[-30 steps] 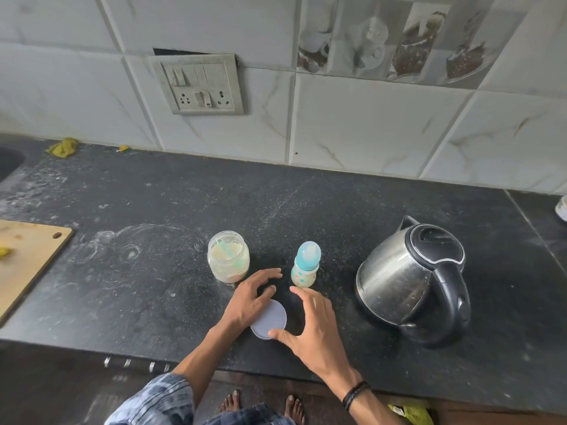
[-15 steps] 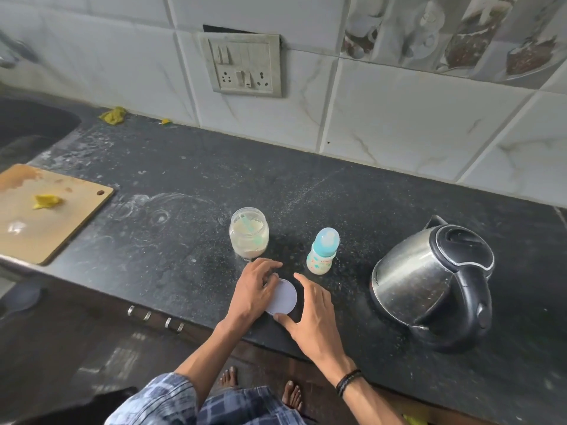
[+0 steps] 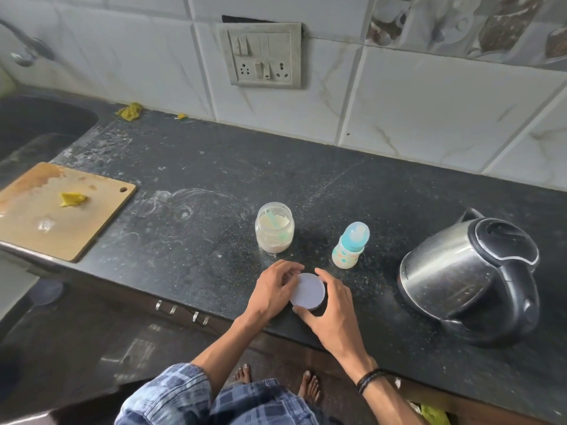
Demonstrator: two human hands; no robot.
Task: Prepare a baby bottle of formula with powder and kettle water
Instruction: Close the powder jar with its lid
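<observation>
Pinched between the fingers of the left hand [image 3: 274, 290] and right hand [image 3: 332, 305], the jar lid [image 3: 307, 291] is held flat on the counter [image 3: 352, 191], just before the open powder jar [image 3: 274, 231], the capped baby bottle [image 3: 350, 250] nearer the right.

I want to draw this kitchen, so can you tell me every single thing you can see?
Powder jar: one, clear, open, pale powder and a light green scoop inside, mid-counter.
Jar lid: one, white, flat on the counter between both hands.
Baby bottle: one, pale with blue cap, upright right of the jar.
Kettle: one, steel with black lid and handle, far right.
Cutting board: one, wooden, left edge, a yellow scrap on it.
Switch plate: one, grey, on the tiled wall.
Sink: one, dark, far left.
Counter: one, black, speckled.
Left hand: one, fingers on the lid's left rim.
Right hand: one, around the lid's right rim, black wristband.
</observation>
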